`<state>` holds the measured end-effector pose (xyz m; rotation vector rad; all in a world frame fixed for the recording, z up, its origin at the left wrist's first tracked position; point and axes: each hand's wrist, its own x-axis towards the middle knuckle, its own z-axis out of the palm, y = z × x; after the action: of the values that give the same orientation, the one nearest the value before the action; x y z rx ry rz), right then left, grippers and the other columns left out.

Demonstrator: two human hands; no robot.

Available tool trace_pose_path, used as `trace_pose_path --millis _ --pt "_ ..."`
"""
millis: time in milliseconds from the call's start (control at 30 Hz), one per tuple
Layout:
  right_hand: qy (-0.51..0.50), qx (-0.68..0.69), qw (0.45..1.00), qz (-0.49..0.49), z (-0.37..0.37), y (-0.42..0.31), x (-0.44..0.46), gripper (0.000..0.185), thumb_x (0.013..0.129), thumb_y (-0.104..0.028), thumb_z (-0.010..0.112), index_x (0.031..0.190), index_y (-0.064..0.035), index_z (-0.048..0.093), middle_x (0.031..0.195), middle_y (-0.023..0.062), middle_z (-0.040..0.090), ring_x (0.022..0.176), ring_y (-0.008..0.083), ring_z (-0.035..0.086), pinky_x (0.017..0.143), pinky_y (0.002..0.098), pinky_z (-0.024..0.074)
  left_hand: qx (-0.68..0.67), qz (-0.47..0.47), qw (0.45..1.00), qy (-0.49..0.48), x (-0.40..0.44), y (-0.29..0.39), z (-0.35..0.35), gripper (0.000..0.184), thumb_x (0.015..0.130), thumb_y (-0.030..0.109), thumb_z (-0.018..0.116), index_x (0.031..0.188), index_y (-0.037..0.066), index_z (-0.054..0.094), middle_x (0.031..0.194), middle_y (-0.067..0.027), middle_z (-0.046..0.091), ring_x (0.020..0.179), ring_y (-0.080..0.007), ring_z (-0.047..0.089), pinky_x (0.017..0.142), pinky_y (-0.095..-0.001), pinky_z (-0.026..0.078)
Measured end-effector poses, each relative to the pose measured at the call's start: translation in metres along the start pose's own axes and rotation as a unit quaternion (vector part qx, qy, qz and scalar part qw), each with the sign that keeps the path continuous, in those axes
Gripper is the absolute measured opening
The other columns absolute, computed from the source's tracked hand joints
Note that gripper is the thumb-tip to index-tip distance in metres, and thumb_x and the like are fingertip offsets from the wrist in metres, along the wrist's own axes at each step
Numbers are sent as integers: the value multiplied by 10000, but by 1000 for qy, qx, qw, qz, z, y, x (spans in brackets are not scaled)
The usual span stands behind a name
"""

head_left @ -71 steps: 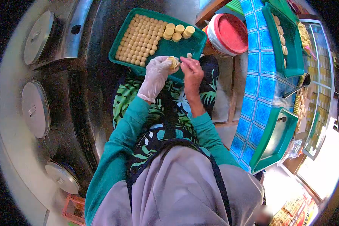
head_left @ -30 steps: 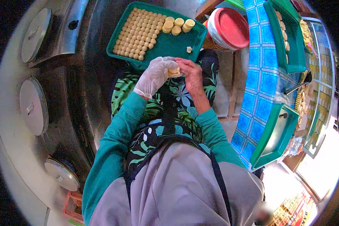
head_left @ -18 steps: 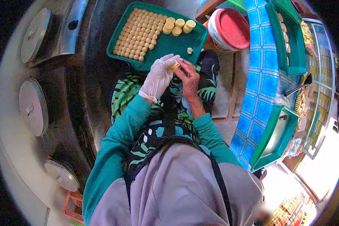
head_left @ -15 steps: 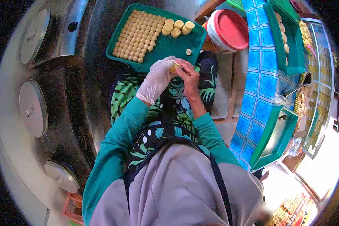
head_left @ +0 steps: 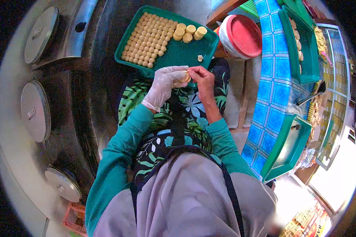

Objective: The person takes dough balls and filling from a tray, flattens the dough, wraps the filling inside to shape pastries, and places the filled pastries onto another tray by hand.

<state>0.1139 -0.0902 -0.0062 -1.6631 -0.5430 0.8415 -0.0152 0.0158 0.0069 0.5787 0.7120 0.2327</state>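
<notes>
At the far left, round, flat metal lids point(head_left: 35, 111) with small handles stand along a dark, smeared metal surface point(head_left: 63, 106), and a red slatted crate point(head_left: 75, 219) sits low below them. Next comes my green plastic tray point(head_left: 178, 54), shallow and smooth-walled, with close rows of small, rounded, slightly glossy dough balls point(head_left: 146, 39) across its left part. My left hand point(head_left: 165, 83), in a thin, wrinkled, whitish glove, is partly closed, its fingers holding a small, pale-yellow piece of dough point(head_left: 187, 78) just beyond the tray's near edge, above the leaf-patterned cloth point(head_left: 194, 104) on my lap. Thick yellow discs point(head_left: 188, 37), matte and flat-topped, some stacked, stand at the tray's far side. My bare right hand point(head_left: 203, 80) is bent, with thumb and forefinger pinched together on the dough's edge. A lumpy whitish scrap point(head_left: 200, 58) lies on the tray just past it. Further right, a pale bucket point(head_left: 227, 37) wears a round red lid point(head_left: 245, 34); then blue, tile-patterned cloth point(head_left: 281, 65) with a slight sheen bears a green tray of pale oval pieces point(head_left: 298, 45), near a glass-fronted case point(head_left: 336, 94).
</notes>
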Motion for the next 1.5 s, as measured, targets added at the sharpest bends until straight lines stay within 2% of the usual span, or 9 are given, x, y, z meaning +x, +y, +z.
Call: trace_pose_path --millis 133,400,633,933,1033,1100,1200,1433,1500 --pt "24 -47 998 -41 1 -8 -6 106 825 -67 684 906 -2 703 837 56 698 728 120 634 680 280 508 10 30 998 51 0 -3 5 295 848 109 686 1106 -25 640 951 -118 692 820 -200 684 732 -329 578" --pt "11 -278 899 -338 6 -26 -14 102 721 31 667 812 -6 642 798 120 595 766 307 597 657 400 486 -51 30 996 71 11 -10 1 187 842 96 650 986 -22 640 886 -99 679 718 -206 669 676 -343 586" --pt "0 -290 892 -347 -2 -26 -16 126 711 35 651 825 -19 654 845 133 605 807 329 598 700 399 496 10 59 994 96 9 -9 15 223 820 56 664 1019 -33 613 937 -135 684 730 -221 678 679 -324 572" --pt "54 -87 986 -132 -6 -1 -8 254 734 -64 746 986 -43 726 927 73 663 819 167 623 736 296 502 -146 27 989 -25 19 -14 10 352 867 94 663 1170 -57 567 984 -115 680 872 -191 669 756 -294 546" --pt "29 -81 989 -118 -12 5 -6 244 727 -58 749 970 -35 734 890 86 670 816 176 631 744 287 506 5 110 994 -13 12 -14 4 251 868 128 673 1047 -41 626 982 -127 667 803 -220 681 726 -299 561" --pt "-34 -63 989 -132 -15 3 -2 240 735 -52 741 975 -33 737 848 82 674 806 176 636 742 285 508 -3 -55 998 5 16 -8 -4 188 845 139 691 958 -10 668 906 -120 682 768 -222 683 672 -294 562" --pt "-71 -109 986 -101 -19 -5 1 198 738 -39 726 936 -24 731 813 83 673 783 187 642 731 293 509 11 -51 999 -14 19 -9 -11 161 821 100 698 922 -23 674 840 -116 686 738 -220 684 648 -328 578" --pt "-28 -199 965 -170 -13 -17 -6 87 733 -1 688 817 -17 694 769 111 645 749 242 638 683 327 500 -49 -32 997 44 5 -4 7 159 800 28 685 943 -38 659 883 -143 679 760 -216 680 679 -345 595" --pt "-23 -249 929 -273 -13 -19 -10 101 734 7 679 827 -30 694 786 113 637 750 270 630 671 347 498 -48 -37 997 43 7 -5 5 190 807 26 679 983 -39 647 899 -139 678 766 -213 679 690 -343 593"
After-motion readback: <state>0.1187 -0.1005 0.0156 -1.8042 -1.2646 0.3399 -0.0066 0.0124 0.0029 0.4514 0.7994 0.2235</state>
